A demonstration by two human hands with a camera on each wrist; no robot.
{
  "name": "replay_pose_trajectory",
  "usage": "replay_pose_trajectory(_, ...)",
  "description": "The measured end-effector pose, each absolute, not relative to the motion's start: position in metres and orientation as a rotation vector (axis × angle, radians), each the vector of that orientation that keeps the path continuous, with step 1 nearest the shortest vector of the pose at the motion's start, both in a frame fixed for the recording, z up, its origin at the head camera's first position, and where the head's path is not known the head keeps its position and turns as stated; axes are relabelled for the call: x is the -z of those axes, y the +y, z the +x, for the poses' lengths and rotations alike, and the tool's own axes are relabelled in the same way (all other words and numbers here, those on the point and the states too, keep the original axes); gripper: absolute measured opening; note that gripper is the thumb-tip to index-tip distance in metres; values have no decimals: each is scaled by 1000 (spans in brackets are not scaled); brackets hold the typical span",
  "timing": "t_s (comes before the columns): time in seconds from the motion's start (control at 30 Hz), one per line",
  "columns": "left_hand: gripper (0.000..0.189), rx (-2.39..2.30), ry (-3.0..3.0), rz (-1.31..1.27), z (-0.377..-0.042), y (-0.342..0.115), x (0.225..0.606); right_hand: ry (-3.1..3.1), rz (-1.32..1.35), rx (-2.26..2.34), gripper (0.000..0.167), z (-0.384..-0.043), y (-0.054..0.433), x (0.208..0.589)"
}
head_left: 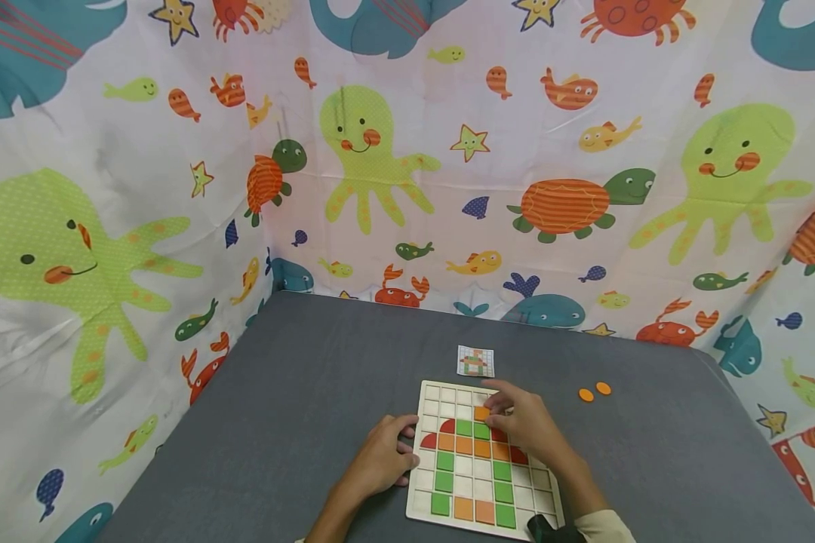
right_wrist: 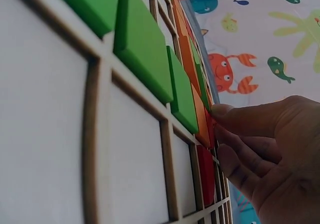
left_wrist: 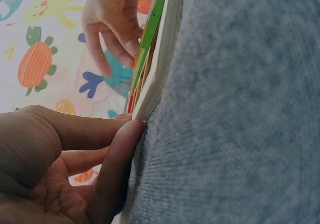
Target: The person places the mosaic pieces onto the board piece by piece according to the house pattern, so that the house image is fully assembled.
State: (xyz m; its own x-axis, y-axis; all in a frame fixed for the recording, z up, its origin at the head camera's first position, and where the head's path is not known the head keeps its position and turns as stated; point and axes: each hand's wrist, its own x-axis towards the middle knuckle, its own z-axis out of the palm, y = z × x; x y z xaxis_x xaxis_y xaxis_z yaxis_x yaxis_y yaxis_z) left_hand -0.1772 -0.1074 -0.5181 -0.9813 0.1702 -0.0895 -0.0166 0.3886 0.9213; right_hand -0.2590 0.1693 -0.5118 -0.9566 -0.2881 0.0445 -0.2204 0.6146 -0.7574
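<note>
My left hand (head_left: 385, 456) grips the left edge of a pale wooden grid board (head_left: 421, 483); in the left wrist view, thumb and fingertip pinch its rim. Over the board's upper part is my right hand (head_left: 530, 422), thumb and fingertips at an orange square tile (head_left: 481, 413) in the upper rows. The right wrist view shows that thumb close over the green tiles, the orange square hidden. Green squares (head_left: 444, 481), orange squares (head_left: 464, 508) and red rounded pieces (head_left: 429, 440) lie in the grid below.
Behind the board lies a small pattern card (head_left: 475, 362) with a coloured grid picture. Two orange round pieces (head_left: 586, 394) rest on the grey tabletop (head_left: 299, 392) at the right. A sea-animal printed cloth (head_left: 407, 151) hangs around the table.
</note>
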Motion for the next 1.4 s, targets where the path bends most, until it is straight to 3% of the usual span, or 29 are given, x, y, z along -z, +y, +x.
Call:
replay_pose_trajectory(0.63,62,-1645,2471,136,-179,-108,520,2835,-466,1286,57,-262,191,512)
replay_pose_trajectory(1.4,62,-1660,2460,119,-177,-107,519,2971,-200,1219,65,-269,256,514)
